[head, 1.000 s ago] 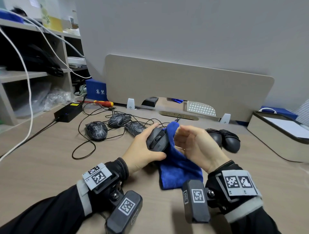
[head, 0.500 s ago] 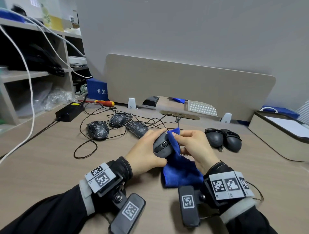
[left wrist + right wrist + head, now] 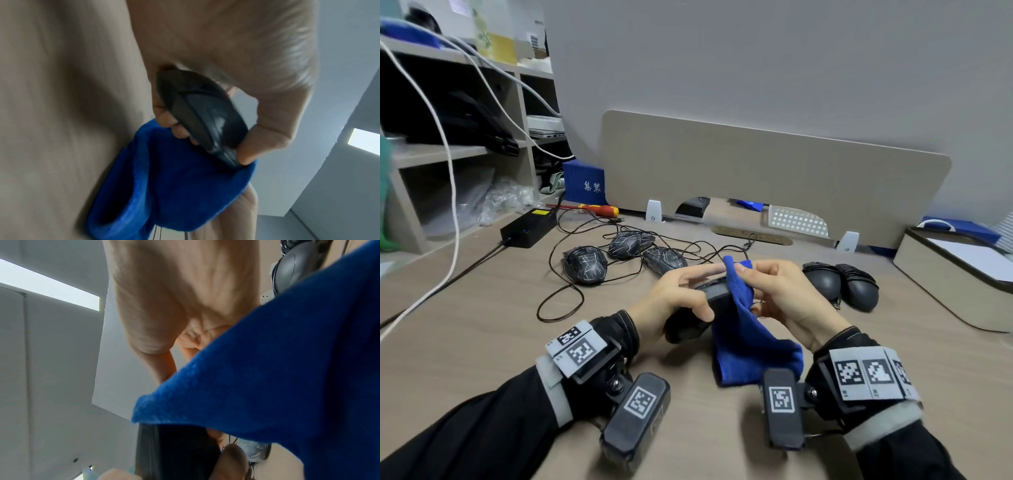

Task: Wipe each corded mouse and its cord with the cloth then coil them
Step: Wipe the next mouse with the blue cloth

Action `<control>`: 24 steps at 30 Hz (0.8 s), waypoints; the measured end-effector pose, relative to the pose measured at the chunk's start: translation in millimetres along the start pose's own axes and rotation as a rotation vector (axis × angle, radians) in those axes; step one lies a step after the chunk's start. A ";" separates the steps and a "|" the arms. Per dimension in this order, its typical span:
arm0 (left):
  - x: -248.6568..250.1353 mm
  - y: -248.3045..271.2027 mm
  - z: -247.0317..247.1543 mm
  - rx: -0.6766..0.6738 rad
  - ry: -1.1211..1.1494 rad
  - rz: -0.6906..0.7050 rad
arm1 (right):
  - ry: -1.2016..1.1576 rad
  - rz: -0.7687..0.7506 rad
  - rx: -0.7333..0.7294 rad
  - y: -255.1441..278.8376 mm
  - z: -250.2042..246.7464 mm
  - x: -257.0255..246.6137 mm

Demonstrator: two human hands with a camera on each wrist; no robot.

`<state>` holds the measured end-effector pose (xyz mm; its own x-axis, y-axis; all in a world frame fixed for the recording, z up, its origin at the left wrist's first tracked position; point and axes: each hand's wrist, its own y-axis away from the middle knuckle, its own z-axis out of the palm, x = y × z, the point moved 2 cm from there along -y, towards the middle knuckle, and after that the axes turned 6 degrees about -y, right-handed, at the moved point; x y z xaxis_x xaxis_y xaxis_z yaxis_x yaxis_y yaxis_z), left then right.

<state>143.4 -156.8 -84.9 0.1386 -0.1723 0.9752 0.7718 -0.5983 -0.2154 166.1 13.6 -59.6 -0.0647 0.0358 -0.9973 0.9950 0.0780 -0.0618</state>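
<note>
While the dark grey plastic corded mouse [image 3: 700, 310] sits right in the middle of the head view, it's the left hand [image 3: 674, 301] that has it, thumb on the near side and fingers curled round the far side, lifted a bit off the pale wood-grain desk [image 3: 482, 325]. Its long axis runs from lower left up toward the centre of the frame, nose end pointing at the right hand [image 3: 780, 298]. That hand is just beside it on the right, pinching the top corner of the blue fluffy microfibre cloth [image 3: 746, 335] between thumb and fingertips, with the rest of the cloth hanging down and bunching on the desk. In the left wrist view the cloth [image 3: 174, 186] is pressed right up against the mouse's [image 3: 201, 116] front end, so cloth and mouse are touching.

So the wipe is basically a matter of the right hand dragging the cloth along that axis toward the left palm, probably. Where this mouse's cord goes can't be made out.

Left of centre, three black mice with white scratchy line patterns [image 3: 626, 255] lie in a tangle of thin black cords [image 3: 571, 284], looks like those aren't done yet. Right of the hands are two plain dark grey mice [image 3: 840, 282] side by side, cords seemingly wrapped.

Only container around is the beige box with a dark rim [image 3: 928, 263] at the right edge, showing a white sheet or lid inside, can't tell which
</note>
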 end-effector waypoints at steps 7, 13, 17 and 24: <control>-6.8 4.0 -1.7 -0.118 0.389 -0.297 | 0.116 -0.127 0.023 -3.3 9.9 4.6; -2.5 9.3 5.1 -0.128 0.132 -0.260 | 0.206 -0.094 -0.080 -3.2 8.1 7.5; -3.6 3.9 4.8 -0.086 0.074 -0.246 | 0.153 -0.056 -0.020 -4.7 6.4 11.0; 1.0 -0.5 -17.5 0.017 -0.458 -0.188 | -0.065 0.032 0.187 -12.3 -5.7 17.4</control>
<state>132.3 -170.3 -84.7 0.2514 0.3011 0.9199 0.8189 -0.5728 -0.0363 152.4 18.9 -75.9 -0.0340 -0.0291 -0.9990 0.9936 -0.1083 -0.0307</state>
